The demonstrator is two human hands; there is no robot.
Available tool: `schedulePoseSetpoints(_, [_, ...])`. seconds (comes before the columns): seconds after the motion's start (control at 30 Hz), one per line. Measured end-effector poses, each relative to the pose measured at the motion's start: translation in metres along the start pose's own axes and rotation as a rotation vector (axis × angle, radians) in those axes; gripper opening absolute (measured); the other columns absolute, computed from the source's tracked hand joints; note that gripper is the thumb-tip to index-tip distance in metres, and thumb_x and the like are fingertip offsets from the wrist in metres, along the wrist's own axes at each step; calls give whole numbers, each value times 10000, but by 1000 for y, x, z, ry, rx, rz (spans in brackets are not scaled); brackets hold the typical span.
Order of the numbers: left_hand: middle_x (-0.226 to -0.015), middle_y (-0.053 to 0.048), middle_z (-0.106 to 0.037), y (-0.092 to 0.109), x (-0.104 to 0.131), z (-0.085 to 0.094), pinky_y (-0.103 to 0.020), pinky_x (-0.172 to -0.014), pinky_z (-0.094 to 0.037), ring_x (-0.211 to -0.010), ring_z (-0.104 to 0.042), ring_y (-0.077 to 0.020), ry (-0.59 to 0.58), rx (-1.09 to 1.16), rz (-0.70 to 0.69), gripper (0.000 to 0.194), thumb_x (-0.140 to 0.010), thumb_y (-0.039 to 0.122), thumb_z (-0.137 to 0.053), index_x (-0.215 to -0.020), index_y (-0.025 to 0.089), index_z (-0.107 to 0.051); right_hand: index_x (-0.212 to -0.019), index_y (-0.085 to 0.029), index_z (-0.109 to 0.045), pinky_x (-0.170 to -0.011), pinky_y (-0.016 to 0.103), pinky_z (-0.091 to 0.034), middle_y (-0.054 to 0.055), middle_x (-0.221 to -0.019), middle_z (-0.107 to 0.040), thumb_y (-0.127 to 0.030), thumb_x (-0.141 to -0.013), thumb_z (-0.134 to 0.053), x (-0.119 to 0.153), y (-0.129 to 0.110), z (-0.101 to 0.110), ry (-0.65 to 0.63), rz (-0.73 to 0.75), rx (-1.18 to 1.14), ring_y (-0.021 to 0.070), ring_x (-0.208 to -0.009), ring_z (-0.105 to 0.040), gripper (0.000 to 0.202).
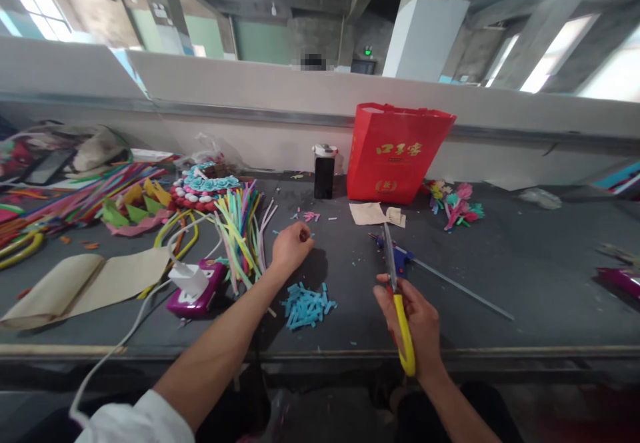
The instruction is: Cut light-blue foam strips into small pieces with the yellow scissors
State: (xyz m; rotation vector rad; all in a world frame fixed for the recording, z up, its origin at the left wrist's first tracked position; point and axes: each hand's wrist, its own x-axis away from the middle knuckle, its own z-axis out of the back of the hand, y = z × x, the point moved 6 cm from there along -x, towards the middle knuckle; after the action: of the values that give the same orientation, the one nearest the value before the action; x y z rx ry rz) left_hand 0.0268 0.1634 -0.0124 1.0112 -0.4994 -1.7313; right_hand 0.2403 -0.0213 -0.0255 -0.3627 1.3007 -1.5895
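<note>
My right hand (pixel 417 313) is closed around a pair of scissors (pixel 404 336) with yellow handles, their blades pointing away from me. Just beyond those fingers lies a blue glue gun (pixel 401 261) with a long clear glue stick in its back. My left hand (pixel 293 246) hovers over or rests on the table with curled fingers; whatever they may hold is hidden. Below it is a pile of short blue cut strips (pixel 307 305). A bundle of coloured pipe cleaners (pixel 243 230) lies left of that hand. Small pink pieces (pixel 311 216) are scattered beyond it.
A red paper bag (pixel 400 156) stands at the back, beside a bottle with a phone (pixel 324 178) against it. Colourful craft flowers (pixel 457 204) lie to its right. At left are a purple power strip (pixel 197 290) with a white cable and a beige cloth roll (pixel 75 286).
</note>
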Motion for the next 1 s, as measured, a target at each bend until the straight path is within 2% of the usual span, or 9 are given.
schedulePoseSetpoints(0.17, [-779, -29, -613, -1, 1, -7, -284, -705, -415, -747, -567, -182, -60, -174, -62, 144, -673, 92, -576, -758, 191, -637, -1042, -190, -680, -404, 194, -382, -75, -499, -498, -482, -810, -652, 3, 10, 3, 45, -82, -123, 76, -366, -418, 374])
schedulePoseSetpoints(0.3, [-883, -60, -653, 7, 9, -16, -300, -790, -460, -842, -607, -194, -120, -269, -94, 167, -780, 143, -518, -868, 175, -657, -1039, -189, -675, -420, 190, -389, -69, -539, -523, -488, -814, -640, 1, 17, 6, 130, -47, -174, 71, -389, -438, 375])
schedulePoseSetpoints(0.37, [-1011, -87, -668, 17, 15, -24, -311, -870, -460, -957, -616, -204, -189, -308, -127, 223, -825, 171, -493, -979, 167, -654, -1045, -184, -668, -428, 192, -394, -65, -549, -534, -484, -827, -624, 0, 18, 7, 142, -12, -169, 75, -396, -449, 374])
schedulePoseSetpoints(0.43, [-1183, -112, -639, 30, 23, -37, -320, -951, -435, -1093, -590, -218, -290, -344, -171, 293, -857, 245, -500, -1107, 159, -625, -1043, -182, -666, -431, 194, -395, -63, -548, -535, -476, -838, -611, -1, 16, 8, 146, 19, -150, 78, -399, -454, 362])
schedulePoseSetpoints(0.57, [-1458, -160, -442, 54, 36, -79, -372, -1041, -381, -1320, -436, -267, -507, -423, -215, 571, -874, 435, -503, -1354, 130, -453, -1021, -177, -675, -455, 196, -411, -32, -619, -590, -472, -839, -606, -2, 14, 14, 153, 56, -128, 87, -442, -490, 353])
schedulePoseSetpoints(0.7, [-1536, -269, -242, 68, 48, -122, -522, -1116, -237, -1429, -219, -367, -626, -514, -150, 784, -882, 556, -425, -1438, 18, -303, -1001, -172, -683, -484, 202, -427, 15, -742, -653, -477, -830, -612, -3, 15, 25, 180, 88, -87, 104, -515, -546, 357])
schedulePoseSetpoints(0.8, [-1539, -306, -164, 83, 69, -139, -536, -1137, -169, -1439, -139, -398, -679, -549, -142, 866, -888, 618, -338, -1441, -46, -274, -1020, -166, -676, -483, 208, -430, 16, -716, -654, -485, -848, -591, -4, 19, 33, 195, 102, -65, 108, -499, -542, 372])
schedulePoseSetpoints(0.9, [-1560, -250, -155, 101, 102, -137, -447, -1169, -138, -1456, -117, -338, -727, -537, -224, 881, -883, 645, -327, -1464, -14, -261, -1023, -161, -670, -459, 209, -417, -11, -626, -617, -493, -875, -559, -5, 22, 40, 216, 115, -48, 102, -445, -508, 380])
schedulePoseSetpoints(1.0, [-1554, -264, -156, 112, 144, -116, -442, -1171, -130, -1453, -123, -344, -761, -515, -334, 929, -880, 689, -237, -1462, -35, -257, -1019, -160, -672, -441, 207, -405, -41, -549, -566, -503, -889, -538, -6, 21, 44, 251, 137, -24, 96, -400, -481, 391])
